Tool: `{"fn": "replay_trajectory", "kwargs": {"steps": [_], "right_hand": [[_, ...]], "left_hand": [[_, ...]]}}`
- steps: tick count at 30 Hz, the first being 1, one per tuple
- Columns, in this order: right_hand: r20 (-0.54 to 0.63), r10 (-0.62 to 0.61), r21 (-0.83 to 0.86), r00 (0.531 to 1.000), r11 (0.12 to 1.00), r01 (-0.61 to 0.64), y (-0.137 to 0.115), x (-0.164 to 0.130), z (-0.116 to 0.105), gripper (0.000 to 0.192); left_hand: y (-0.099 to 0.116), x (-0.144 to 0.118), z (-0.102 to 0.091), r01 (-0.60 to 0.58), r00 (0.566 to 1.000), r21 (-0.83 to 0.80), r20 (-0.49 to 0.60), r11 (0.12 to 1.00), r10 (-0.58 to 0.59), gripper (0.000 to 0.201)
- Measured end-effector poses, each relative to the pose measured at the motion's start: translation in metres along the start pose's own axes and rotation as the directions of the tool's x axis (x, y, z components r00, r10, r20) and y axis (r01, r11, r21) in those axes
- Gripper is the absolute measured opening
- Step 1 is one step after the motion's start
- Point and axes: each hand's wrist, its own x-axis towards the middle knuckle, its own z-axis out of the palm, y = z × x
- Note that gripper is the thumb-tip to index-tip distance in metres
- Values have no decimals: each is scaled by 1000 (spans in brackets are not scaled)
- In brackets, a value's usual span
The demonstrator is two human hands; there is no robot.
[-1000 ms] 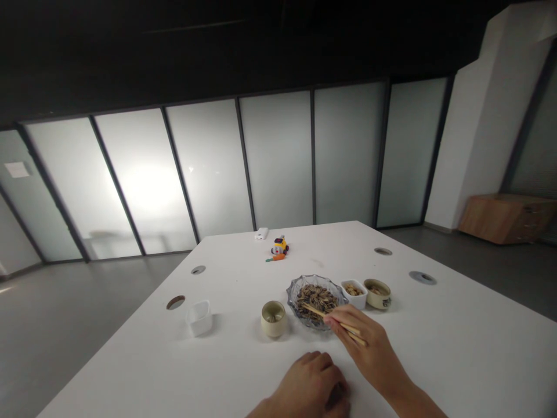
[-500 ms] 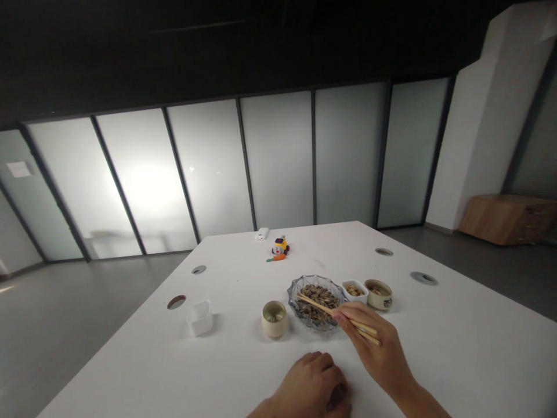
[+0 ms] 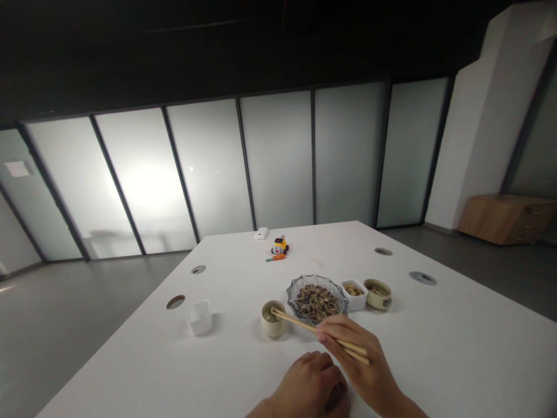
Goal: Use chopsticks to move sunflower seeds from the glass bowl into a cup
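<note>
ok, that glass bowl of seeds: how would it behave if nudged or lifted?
The glass bowl looks thick-walled and wide, so probably heavy, unlikely to tip. On the smooth white table it would likely slide. Its cut glass may chip; the heaped seeds could spill if tilted.

Overall level: the room is sitting dim, the ceiling above the frosted glass wall going nearly black.
Light source: a bright patch is glowing through the glass wall's left panels, washing them out with glare.
Tabletop: it is catching the backlight and reading pale grey-white in front of the glass wall.
Shadows: soft ones are falling toward the camera, away from the glass wall.
Distortion: the glass wall's frames are leaning outward toward the edges.
Sharpness: the hands at the bottom edge are looking slightly soft.
</note>
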Motion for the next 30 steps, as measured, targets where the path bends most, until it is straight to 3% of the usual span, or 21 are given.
{"fn": "replay_trajectory", "kwargs": {"steps": [12,19,30], "right_hand": [[-17,-17,-28,1000,999,17,-1,2,-1,19],[-193,9,-196,981,980,-47,14,7,-12,26],[-129,67,-177,989,980,-90,30,2,-9,26]], "left_hand": [[1,0,-2,24,1000,15,14,1000,-24,20],[2,0,-5,82,993,67,77,994,-87,20],[4,0,-4,81,994,85,69,993,-87,20]]}}
